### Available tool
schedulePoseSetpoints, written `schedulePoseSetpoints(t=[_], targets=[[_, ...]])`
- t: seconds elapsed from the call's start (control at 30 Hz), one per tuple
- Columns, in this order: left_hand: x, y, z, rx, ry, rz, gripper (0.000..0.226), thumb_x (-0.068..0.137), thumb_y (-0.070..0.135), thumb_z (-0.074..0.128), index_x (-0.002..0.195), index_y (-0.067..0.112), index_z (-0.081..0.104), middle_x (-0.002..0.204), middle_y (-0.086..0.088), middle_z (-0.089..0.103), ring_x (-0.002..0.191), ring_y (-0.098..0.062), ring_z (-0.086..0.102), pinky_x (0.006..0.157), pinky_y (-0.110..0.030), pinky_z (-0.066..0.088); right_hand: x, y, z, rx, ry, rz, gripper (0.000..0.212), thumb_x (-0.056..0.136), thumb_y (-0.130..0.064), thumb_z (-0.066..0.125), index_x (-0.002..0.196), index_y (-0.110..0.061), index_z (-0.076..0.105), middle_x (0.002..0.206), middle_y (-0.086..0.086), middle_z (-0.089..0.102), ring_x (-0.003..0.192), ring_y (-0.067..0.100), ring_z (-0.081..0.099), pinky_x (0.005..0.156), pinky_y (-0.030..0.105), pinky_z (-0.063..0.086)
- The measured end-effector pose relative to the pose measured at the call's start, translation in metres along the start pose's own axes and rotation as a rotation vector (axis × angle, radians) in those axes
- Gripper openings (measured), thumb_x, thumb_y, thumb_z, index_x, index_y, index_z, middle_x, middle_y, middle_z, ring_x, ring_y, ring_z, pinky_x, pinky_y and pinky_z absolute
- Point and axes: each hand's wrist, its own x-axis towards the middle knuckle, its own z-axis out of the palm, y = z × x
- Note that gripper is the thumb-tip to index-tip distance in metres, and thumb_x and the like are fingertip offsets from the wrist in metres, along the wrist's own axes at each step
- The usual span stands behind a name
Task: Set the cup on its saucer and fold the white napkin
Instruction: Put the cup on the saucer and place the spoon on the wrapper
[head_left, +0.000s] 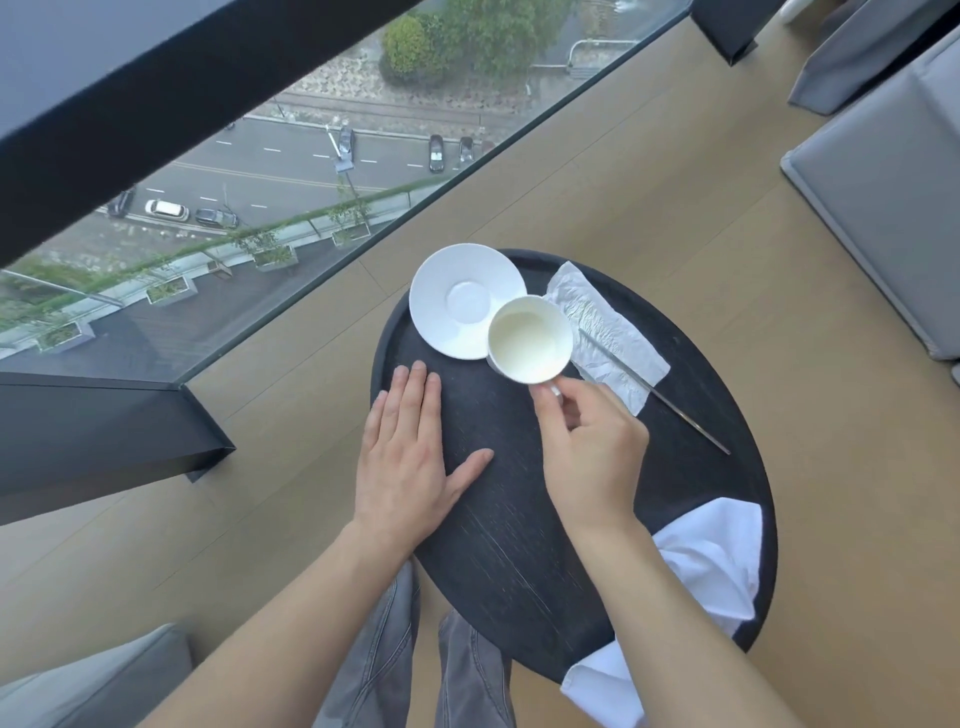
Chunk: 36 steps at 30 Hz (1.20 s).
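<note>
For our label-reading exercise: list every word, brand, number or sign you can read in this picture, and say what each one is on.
None: no readable text anywhere in the head view.
The cup, saucer and crumpled paper tissue: plain white, unmarked.
The white napkin and dark table: no lettering.
The cars seen through the window: plates too small and blurred to read.

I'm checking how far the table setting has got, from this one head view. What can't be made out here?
- Cup: whether it rests on the saucer rim or is held above it.
- Cup handle: covered by the right hand fingers.
- White napkin: partly behind the right forearm; its shape is unclear.
- Thin metal utensil: its tip is hidden behind the cup.
</note>
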Motion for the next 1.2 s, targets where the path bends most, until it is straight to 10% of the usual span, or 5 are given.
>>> schedulePoseSetpoints(t=[0.57, 1.2], targets=[[0.002, -0.004, 0.005, -0.080, 0.068, 0.000, 0.098, 0.090, 0.072, 0.057, 0.156, 0.001, 0.042, 0.167, -0.015, 0.036, 0.157, -0.030, 0.029, 0.129, -0.044, 0.017, 0.046, -0.024, 0.054, -0.009, -0.081, -0.005, 0.023, 0.094, -0.025, 0.069, 0.079, -0.008, 0.072, 0.066, 0.002, 0.064, 0.066, 0.022, 0.057, 0.061, 0.038, 0.046], [0.002, -0.001, -0.002, -0.086, -0.018, 0.021, 0.097, 0.091, 0.070, 0.055, 0.157, 0.001, 0.038, 0.168, -0.017, 0.034, 0.158, -0.032, 0.026, 0.129, -0.048, 0.017, 0.007, -0.003, -0.010, -0.031, -0.140, 0.161, 0.030, 0.092, -0.035, 0.073, 0.114, -0.015, 0.070, 0.104, -0.004, 0.069, 0.092, 0.010, 0.067, 0.082, 0.035, 0.057]])
